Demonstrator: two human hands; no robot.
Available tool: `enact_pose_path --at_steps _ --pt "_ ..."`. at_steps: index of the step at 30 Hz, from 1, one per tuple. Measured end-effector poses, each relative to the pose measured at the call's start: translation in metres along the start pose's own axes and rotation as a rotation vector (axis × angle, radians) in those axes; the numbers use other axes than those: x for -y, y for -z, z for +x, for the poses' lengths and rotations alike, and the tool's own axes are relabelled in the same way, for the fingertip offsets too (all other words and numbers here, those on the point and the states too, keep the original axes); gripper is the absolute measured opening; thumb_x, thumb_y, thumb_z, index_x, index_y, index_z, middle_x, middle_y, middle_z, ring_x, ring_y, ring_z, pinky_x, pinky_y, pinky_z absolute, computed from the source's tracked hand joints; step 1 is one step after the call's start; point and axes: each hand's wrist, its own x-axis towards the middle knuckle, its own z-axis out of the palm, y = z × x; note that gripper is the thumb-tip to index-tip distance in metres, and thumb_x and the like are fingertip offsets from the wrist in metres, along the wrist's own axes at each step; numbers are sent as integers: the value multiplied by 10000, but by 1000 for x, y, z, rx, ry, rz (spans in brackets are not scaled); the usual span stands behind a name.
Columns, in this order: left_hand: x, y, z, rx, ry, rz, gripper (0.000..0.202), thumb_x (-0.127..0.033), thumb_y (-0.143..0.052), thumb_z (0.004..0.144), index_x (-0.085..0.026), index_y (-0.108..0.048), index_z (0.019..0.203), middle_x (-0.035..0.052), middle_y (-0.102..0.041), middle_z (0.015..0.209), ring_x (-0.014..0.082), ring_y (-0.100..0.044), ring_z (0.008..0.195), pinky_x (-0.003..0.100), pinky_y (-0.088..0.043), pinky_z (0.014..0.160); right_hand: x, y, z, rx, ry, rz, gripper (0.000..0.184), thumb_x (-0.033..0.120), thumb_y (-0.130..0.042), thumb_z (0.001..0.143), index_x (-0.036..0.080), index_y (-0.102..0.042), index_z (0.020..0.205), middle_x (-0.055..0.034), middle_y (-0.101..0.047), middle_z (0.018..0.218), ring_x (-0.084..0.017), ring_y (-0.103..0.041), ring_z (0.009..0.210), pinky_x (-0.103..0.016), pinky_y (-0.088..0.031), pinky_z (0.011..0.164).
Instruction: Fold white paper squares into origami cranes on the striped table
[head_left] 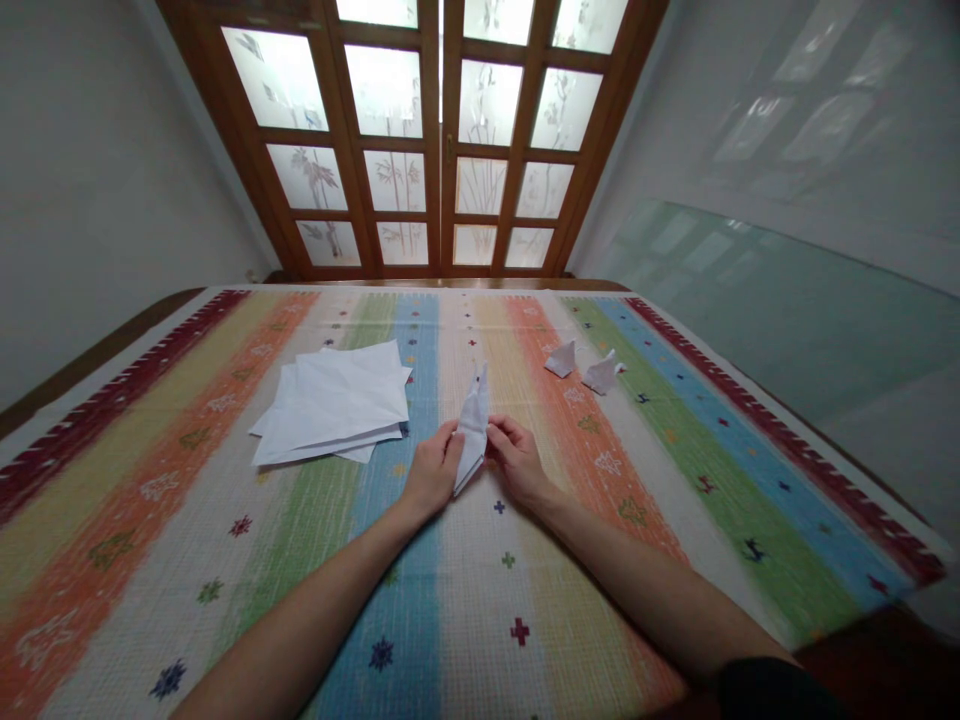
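The folded paper (472, 428) is clamped in the fingers of the left hand (432, 466); its right edge is pinched by the right hand (520, 463).

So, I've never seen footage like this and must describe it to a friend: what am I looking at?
There's no machine here, just a person's bare hands. The single picture comes from a camera worn on their head, looking forward and down. The left hand holds a folded white paper by its left side; the right hand has its fingertips at the right edge, though its exact grip is hard to make out. On the striped tablecloth, a loose stack of white sheets lies left, and two small folded pieces sit right.
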Motion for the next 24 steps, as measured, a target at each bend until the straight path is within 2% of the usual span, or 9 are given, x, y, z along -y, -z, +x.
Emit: enact_pose_path --at_steps 2,4,8,11,13,15,18,20,24 --pt "-1 0 -1 7 -67 77 337 -303 -371 943 -173 -629 1116 65 -661 892 196 -607 827 310 -449 766 0 0 -1 -4 30 -50 294 492 -648 744 210 -637 824 36 -583 608 -124 -504 497 -254 -430 491" --pt "-2 0 -2 23 -110 145 378 -312 -343 954 -168 -611 1178 85 -633 941 217 -592 893 347 -444 834 1 0 -3 -9 94 -136 248 449 -632 766 204 -646 805 23 -597 635 -132 -529 554 -256 -437 532" --pt "-4 1 -6 71 -171 172 474 -439 -363 943 -154 -551 1271 87 -582 946 217 -564 837 357 -455 798 1 -2 -8 -30 168 -268 163 360 -641 764 200 -641 794 8 -615 680 -140 -548 607 -255 -428 561" --pt "-5 0 -6 66 -177 73 576 -523 -521 850 -144 -516 1284 72 -572 957 189 -542 782 326 -457 742 1 -2 -10 -60 149 -290 143 339 -652 752 204 -620 783 19 -590 642 -132 -517 548 -254 -406 529" --pt "-5 -1 -5 51 -125 -31 588 -501 -645 764 -150 -533 1223 62 -587 961 178 -547 781 307 -456 722 1 -2 -10 -27 167 -290 138 341 -641 766 207 -611 778 9 -604 671 -144 -542 594 -269 -431 578" --pt "-5 -1 -3 12 -47 -158 488 -444 -701 718 -161 -571 1093 52 -610 940 173 -565 794 290 -454 716 3 -2 -10 15 193 -289 156 366 -619 790 212 -601 767 3 -605 693 -154 -550 640 -279 -442 617" --pt "-4 -1 2 -63 45 -315 296 -417 -686 721 -170 -598 858 20 -614 821 149 -565 737 261 -443 680 5 -1 -8 20 207 -289 238 436 -588 809 219 -566 713 15 -552 653 -148 -501 622 -270 -422 595" --pt "-2 1 4 -78 86 -371 272 -429 -670 726 -169 -590 745 -3 -592 725 130 -540 665 244 -429 631 6 -1 -6 13 216 -274 295 473 -593 796 219 -528 660 16 -535 660 -146 -488 630 -270 -420 609" --pt "1 1 6 -27 128 -403 244 -398 -651 737 -161 -597 721 -17 -589 648 116 -523 595 233 -423 583 5 0 -1 -15 216 -196 333 483 -647 743 212 -502 615 -6 -585 767 -159 -533 723 -291 -445 697"
